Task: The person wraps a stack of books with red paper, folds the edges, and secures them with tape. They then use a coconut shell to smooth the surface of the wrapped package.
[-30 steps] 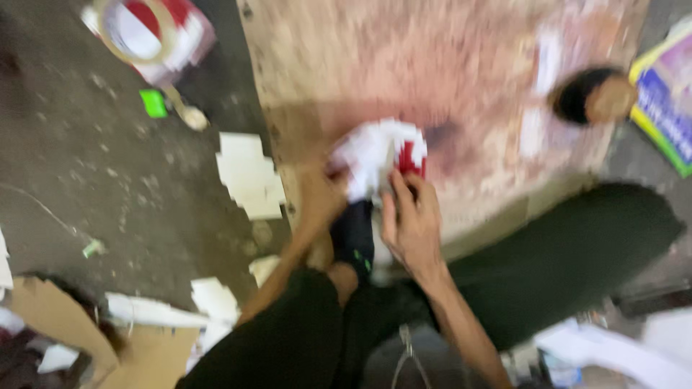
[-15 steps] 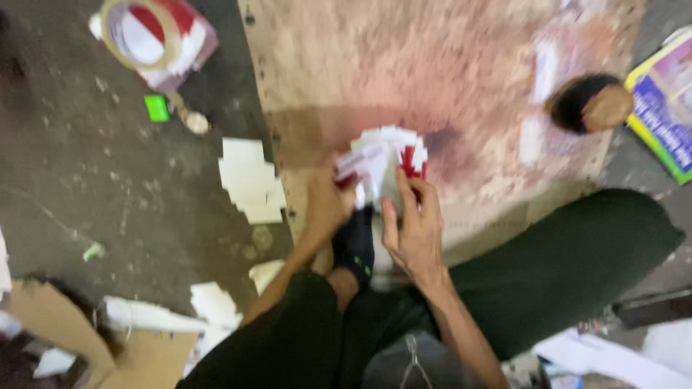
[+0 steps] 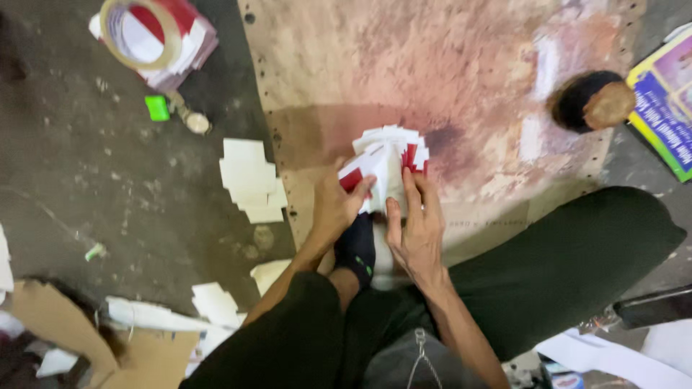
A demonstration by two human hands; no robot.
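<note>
- The left hand and the right hand meet at mid-frame, both closed on one stack of red-and-white cards.
- The left hand grips the stack's left edge, thumb laid over a red corner; the right hand holds its right side, fingers stretched up along the cards.
- The stack sits fanned, edges uneven, just above the hands and over a stained board that fills the upper middle of the frame.
- A foot in a black sock lies right below the hands, between them and the person's dark trousers at lower right.
- A pile of white cards lies on the floor just left of the board, well apart from the hands.
- A roll of tape rests on more red-and-white cards in the upper left corner; a small green piece lies below it.
- A dark round object sits at the board's right edge, beside a colourful printed sheet.
- Torn cardboard and white scraps fill the lower left.
</note>
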